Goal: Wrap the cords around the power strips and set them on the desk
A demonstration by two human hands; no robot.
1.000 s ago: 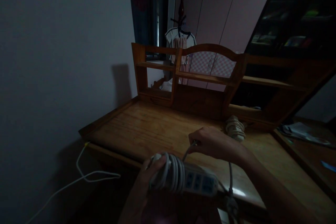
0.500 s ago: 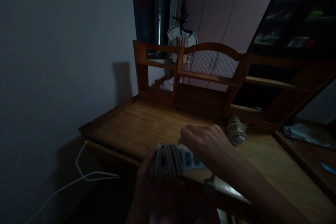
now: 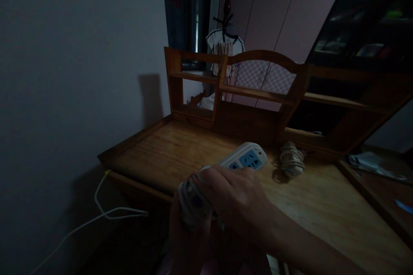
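Note:
A white power strip [image 3: 260, 154] with blue socket faces tilts up above the near edge of the desk. Its pale cord [image 3: 184, 193] is wound in several loops around the lower end. My left hand [image 3: 187, 236] is closed around that wound end from below. My right hand [image 3: 237, 200] lies over the strip's middle, its fingers bent onto a loop of the cord near the winding. The hand covers part of the sockets, and its fingertips are hard to see in the dim light.
A second bundle wrapped in pale cord [image 3: 291, 161] lies on the wooden desk [image 3: 180, 146], below a wooden shelf unit [image 3: 258, 94]. A white cable [image 3: 122, 212] hangs by the left wall. Papers [image 3: 374, 165] lie at far right.
The strip has swung from roughly level to tilted, its far end now pointing up and right. My right hand has come down and toward me, onto the strip beside the winding.

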